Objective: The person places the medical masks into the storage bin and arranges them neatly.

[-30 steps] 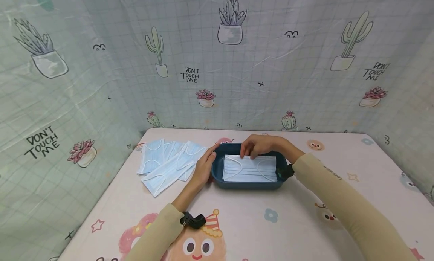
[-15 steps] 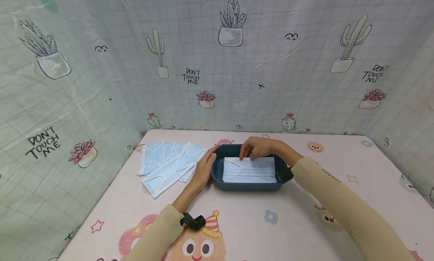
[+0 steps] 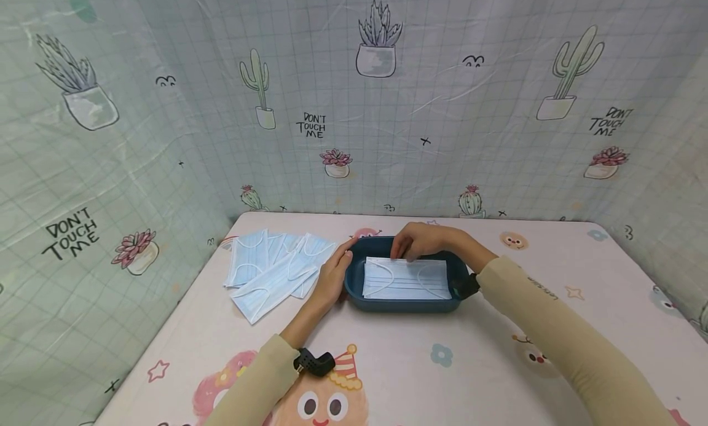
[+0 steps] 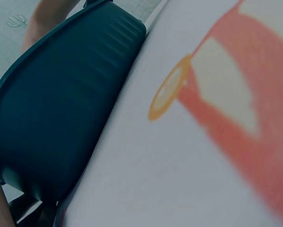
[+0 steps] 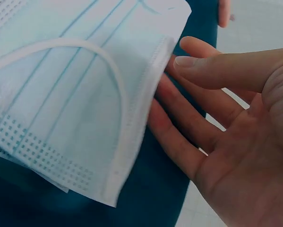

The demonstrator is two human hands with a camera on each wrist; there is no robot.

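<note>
A dark teal rectangular bin (image 3: pixel 406 306) stands on the table in the head view, with pale blue face masks (image 3: pixel 406 278) stacked flat inside. My left hand (image 3: pixel 332 275) rests along the bin's left end, thumb at the rim and fingers extended. The left wrist view is mostly filled by the bin's outer wall (image 4: pixel 65 94), with only dark bits of that hand at the lower left corner. My right hand (image 3: pixel 423 238) reaches over the bin's far side. In the right wrist view, its fingers (image 5: pixel 181 127) touch the long edge of the masks (image 5: pixel 75 90), thumb apart from them.
Several more masks (image 3: pixel 276 266) lie overlapping and fanned out on the table left of the bin, close beside my left hand. The table cover (image 3: pixel 475 364) carries printed cartoon figures. A patterned curtain (image 3: pixel 354 106) rises behind the table and along its sides.
My right hand stays at the masks' far edge, and the top masks sit slightly further left and more squarely stacked. The left hand keeps its place at the bin's end.
</note>
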